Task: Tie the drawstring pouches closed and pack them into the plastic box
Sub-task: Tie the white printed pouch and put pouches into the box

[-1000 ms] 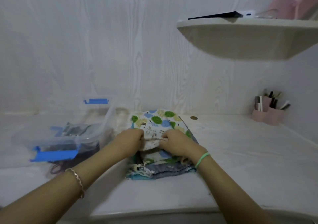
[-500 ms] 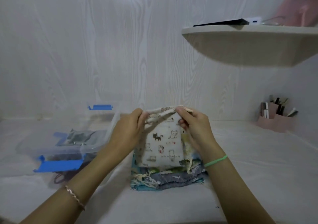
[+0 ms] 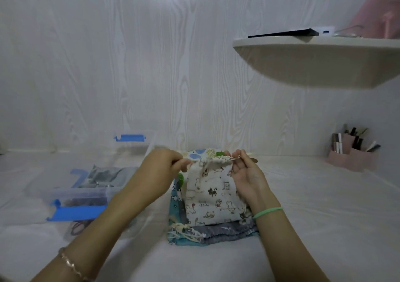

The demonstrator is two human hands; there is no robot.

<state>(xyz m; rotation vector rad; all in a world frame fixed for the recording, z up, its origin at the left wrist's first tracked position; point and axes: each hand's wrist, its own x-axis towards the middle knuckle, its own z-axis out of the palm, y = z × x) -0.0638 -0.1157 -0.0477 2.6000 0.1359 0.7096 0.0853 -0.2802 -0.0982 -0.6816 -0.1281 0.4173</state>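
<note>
A cream drawstring pouch with cat prints (image 3: 213, 195) hangs upright above a stack of several folded pouches (image 3: 207, 232). My left hand (image 3: 161, 171) pinches the drawstring at the pouch's left top corner. My right hand (image 3: 244, 173) pinches the cord at the right top corner, and the pouch mouth between them is gathered. A clear plastic box with blue latches (image 3: 91, 186) stands open to the left, with grey and dark items inside.
A white shelf (image 3: 320, 65) juts out overhead on the right with a dark flat device on it. A pink organiser with small cosmetics (image 3: 352, 154) sits at the back right. Hair ties (image 3: 79, 226) lie in front of the box.
Both hands lifted the cat-print pouch off the stack, then pulled its cords outward, so the mouth is now gathered tighter and held lower than half a second ago.
</note>
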